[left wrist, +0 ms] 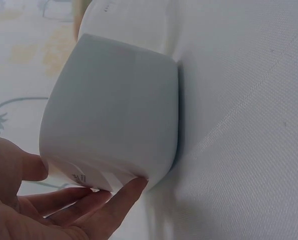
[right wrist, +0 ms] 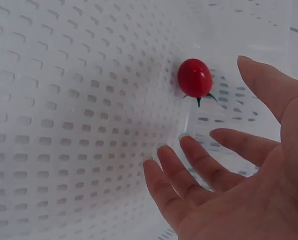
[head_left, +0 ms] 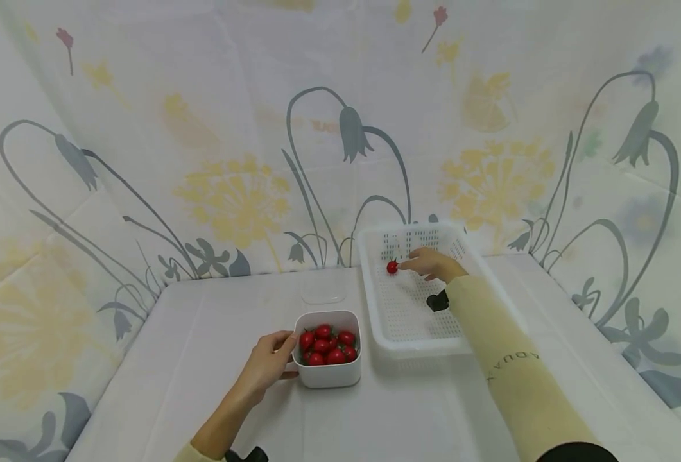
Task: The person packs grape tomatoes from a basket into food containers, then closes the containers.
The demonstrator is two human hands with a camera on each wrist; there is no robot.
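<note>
A white square container (head_left: 330,375) full of cherry tomatoes (head_left: 323,346) stands on the table. My left hand (head_left: 272,358) rests against its left side, thumb near the rim and fairly straight fingers (left wrist: 126,197) touching the outer wall. Inside the white perforated basket (head_left: 377,321), one red cherry tomato (right wrist: 194,78) with a green stem end lies near the far left wall. My right hand (head_left: 432,263) reaches over the basket floor toward it. Spread fingers and thumb stand apart around the tomato's near side in the right wrist view, with nothing held.
A clear lid (head_left: 323,292) lies flat behind the container, left of the basket. A dark heart-shaped spot (head_left: 437,301) shows by the right wrist. Behind the white table (head_left: 213,321) hangs a flower-patterned cloth (head_left: 224,128), which also encloses both sides.
</note>
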